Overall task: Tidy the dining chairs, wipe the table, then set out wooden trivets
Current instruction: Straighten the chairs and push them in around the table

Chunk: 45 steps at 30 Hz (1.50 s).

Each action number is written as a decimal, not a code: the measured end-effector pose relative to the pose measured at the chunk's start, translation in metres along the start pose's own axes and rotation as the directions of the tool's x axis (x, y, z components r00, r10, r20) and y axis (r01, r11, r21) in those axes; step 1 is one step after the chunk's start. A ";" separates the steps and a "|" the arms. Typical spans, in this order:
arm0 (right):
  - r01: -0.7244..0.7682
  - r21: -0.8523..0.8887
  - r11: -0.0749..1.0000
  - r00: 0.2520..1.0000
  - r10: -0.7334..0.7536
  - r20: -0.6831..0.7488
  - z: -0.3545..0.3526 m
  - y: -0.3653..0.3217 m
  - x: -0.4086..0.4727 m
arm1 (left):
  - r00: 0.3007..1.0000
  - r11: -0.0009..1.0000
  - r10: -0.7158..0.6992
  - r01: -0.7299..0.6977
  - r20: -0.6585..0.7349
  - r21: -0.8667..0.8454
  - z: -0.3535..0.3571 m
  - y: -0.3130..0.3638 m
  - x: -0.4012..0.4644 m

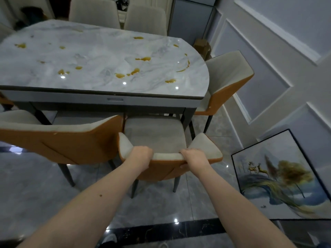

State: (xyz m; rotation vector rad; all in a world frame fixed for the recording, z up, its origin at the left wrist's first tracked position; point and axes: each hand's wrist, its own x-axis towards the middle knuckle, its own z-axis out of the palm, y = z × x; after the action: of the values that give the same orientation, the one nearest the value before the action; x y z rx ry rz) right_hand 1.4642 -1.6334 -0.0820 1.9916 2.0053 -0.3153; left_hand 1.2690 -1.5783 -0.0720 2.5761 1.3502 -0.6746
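A dining chair [154, 133] with a beige seat and an orange back stands at the near side of the marble table [100, 56], its seat partly under the table edge. My left hand [140, 155] grips the top of the chair's backrest on the left. My right hand [194, 157] grips the same backrest top on the right. Several amber liquid spills [143, 59] are scattered over the tabletop. No trivets or cloth are in view.
A second chair [59, 138] stands close on the left, almost touching the held one. Another chair [225, 81] sits at the table's right end, two more [118, 15] at the far side. A framed painting [279, 178] leans on the right wall on the floor.
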 end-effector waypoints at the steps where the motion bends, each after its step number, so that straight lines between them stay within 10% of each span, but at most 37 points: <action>1: 0.014 0.001 1.000 1.000 -0.014 -0.005 0.002 0.001 0.000 | 1.000 1.000 -0.018 0.018 0.002 0.000 0.000 0.001 0.000; 32: -0.076 -0.006 0.997 0.996 0.076 -0.036 -0.015 -0.034 0.017 | 0.999 0.998 -0.032 0.030 -0.043 -0.048 -0.003 -0.027 0.011; 45: 0.265 0.261 0.928 0.952 -0.207 -0.227 -0.069 -0.208 0.041 | 0.891 0.926 -0.347 0.276 -0.294 -0.256 0.017 -0.177 -0.079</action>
State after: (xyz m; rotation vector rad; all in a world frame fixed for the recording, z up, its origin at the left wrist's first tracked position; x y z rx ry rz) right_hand 1.2531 -1.5741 -0.0436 2.0118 2.4582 -0.5103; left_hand 1.0814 -1.5400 -0.0382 2.3993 1.8580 -0.1143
